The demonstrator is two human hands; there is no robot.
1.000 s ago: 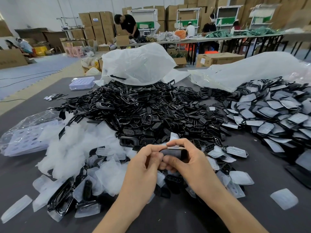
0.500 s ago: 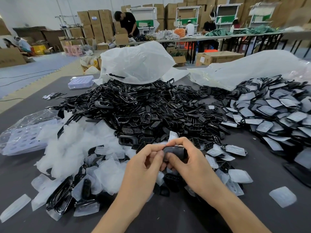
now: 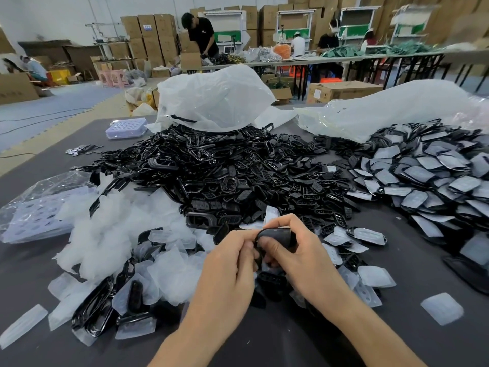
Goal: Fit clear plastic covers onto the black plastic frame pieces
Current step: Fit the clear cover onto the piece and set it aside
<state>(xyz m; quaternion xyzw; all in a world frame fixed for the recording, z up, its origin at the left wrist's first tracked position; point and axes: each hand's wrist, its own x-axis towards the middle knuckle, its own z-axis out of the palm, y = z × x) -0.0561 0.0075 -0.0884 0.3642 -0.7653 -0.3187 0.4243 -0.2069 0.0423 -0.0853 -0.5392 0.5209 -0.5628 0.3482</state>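
Both hands meet over the dark table near its front middle. My right hand [image 3: 299, 250] grips a black plastic frame piece [image 3: 275, 233] with fingers curled over its top. My left hand [image 3: 227, 263] pinches the piece's left end. Whether a clear cover sits on the held piece is hidden by my fingers. A big heap of black frame pieces [image 3: 211, 170] lies behind the hands. Loose clear covers [image 3: 116, 229] are heaped at the left. Frames with covers fitted [image 3: 434, 173] are piled at the right.
White plastic bags [image 3: 214, 99] lie at the table's far side. Clear blister trays [image 3: 34, 215] sit at the left, and a smaller tray [image 3: 126, 127] at the back left. A single cover [image 3: 441, 308] lies at the front right. People work at tables in the background.
The two hands have stayed together on the black piece, shifting slightly; the piece has turned a little in my fingers.
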